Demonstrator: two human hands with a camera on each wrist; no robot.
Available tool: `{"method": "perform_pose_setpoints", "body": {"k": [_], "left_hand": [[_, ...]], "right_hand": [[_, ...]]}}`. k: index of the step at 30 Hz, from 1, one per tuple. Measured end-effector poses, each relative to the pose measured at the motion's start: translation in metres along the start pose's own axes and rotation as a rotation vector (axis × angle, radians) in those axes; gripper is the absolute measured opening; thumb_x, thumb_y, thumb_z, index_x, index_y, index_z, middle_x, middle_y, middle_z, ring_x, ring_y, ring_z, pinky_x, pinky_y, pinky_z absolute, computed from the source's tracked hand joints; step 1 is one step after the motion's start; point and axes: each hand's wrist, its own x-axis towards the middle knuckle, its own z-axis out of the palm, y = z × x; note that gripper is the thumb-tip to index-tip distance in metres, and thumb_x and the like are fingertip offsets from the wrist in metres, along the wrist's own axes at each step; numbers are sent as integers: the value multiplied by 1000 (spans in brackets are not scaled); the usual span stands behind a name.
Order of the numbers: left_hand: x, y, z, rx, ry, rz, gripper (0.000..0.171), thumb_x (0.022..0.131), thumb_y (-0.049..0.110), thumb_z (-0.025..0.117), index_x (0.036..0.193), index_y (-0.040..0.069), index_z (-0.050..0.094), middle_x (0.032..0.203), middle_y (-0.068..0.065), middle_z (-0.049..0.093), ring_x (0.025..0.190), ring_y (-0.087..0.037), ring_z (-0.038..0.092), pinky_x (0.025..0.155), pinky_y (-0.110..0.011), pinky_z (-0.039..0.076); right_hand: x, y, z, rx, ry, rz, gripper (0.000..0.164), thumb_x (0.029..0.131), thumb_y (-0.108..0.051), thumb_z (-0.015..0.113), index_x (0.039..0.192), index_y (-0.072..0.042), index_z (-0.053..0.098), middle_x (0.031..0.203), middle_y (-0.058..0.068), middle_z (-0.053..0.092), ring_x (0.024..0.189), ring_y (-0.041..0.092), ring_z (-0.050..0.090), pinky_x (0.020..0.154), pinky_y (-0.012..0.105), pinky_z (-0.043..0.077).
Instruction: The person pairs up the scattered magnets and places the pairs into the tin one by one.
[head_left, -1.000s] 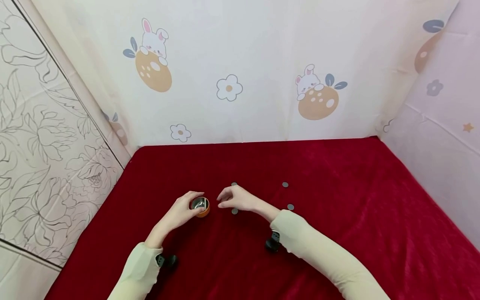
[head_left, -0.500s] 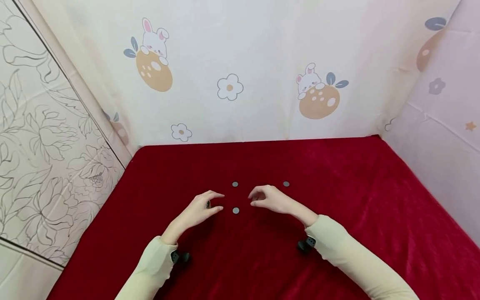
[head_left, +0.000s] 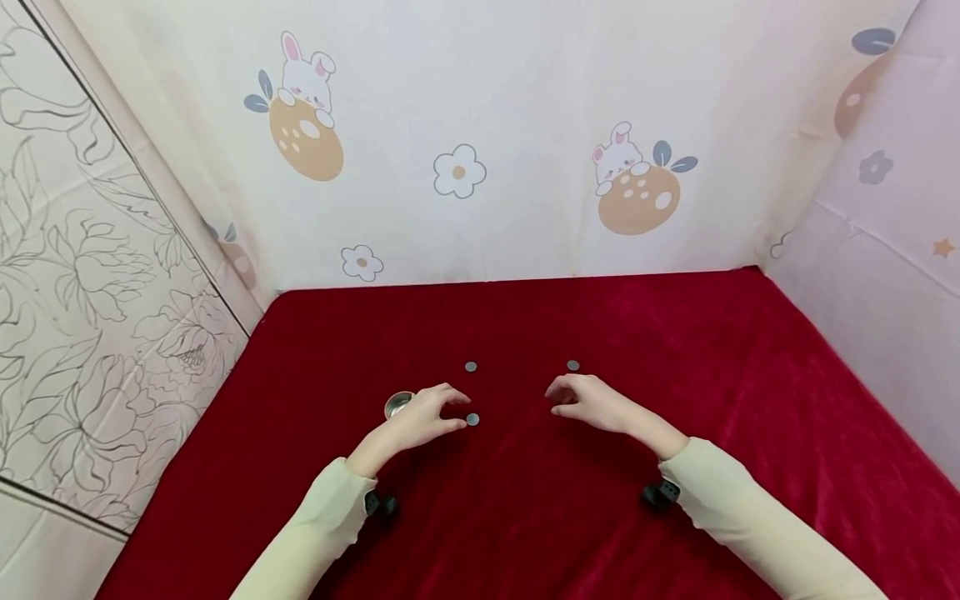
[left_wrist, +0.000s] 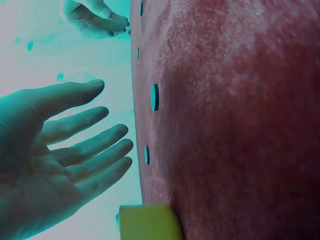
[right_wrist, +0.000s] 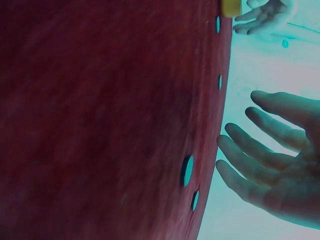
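My left hand (head_left: 429, 415) hovers with its fingers spread, the thumb tip near a small grey disc (head_left: 472, 420); nothing is held. Behind that hand, partly hidden, stands a small round cup (head_left: 396, 405), metallic inside, whose yellow outside (left_wrist: 150, 222) shows in the left wrist view. Farther right, my right hand (head_left: 596, 404) holds nothing, its fingers loosely bent. Just beyond it lies another disc (head_left: 573, 366), and a third disc (head_left: 470, 367) lies beyond the left hand. The right wrist view shows a further disc (right_wrist: 187, 171) low by the right hand, which the hand covers in the head view.
A red velvety cloth (head_left: 525, 517) covers the table. A pale patterned curtain (head_left: 525, 208) hangs along the back edge, and a white panel with flower line drawings (head_left: 90, 275) stands at the left. Each wrist carries a dark camera.
My left hand has left the cup and moved right to the nearer left disc. My right hand has moved right, from the left discs to the right ones. Cup and discs stay put.
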Motion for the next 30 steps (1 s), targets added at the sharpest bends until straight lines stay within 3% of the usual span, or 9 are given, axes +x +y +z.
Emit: {"method": "perform_pose_setpoints", "body": {"k": [11,30], "left_hand": [[9,-1,6,39,-65,0,26,83,10,62,106,-1,59,97,-9,56,90,-21,55,75,-31,46],[22,-4,18,86,-84,-16,21,79,7,66,98,0,61,89,-8,53,79,-19,55,69,-26,46]], "right_hand": [[-13,18,-7,-58,-27,21,24,79,-5,64,101,4,60,97,13,60,84,24,56,69,32,47],[-15,28,-11,-91,-28,21,23,71,2,67,93,7,62,86,12,56,74,22,57,64,26,46]]}}
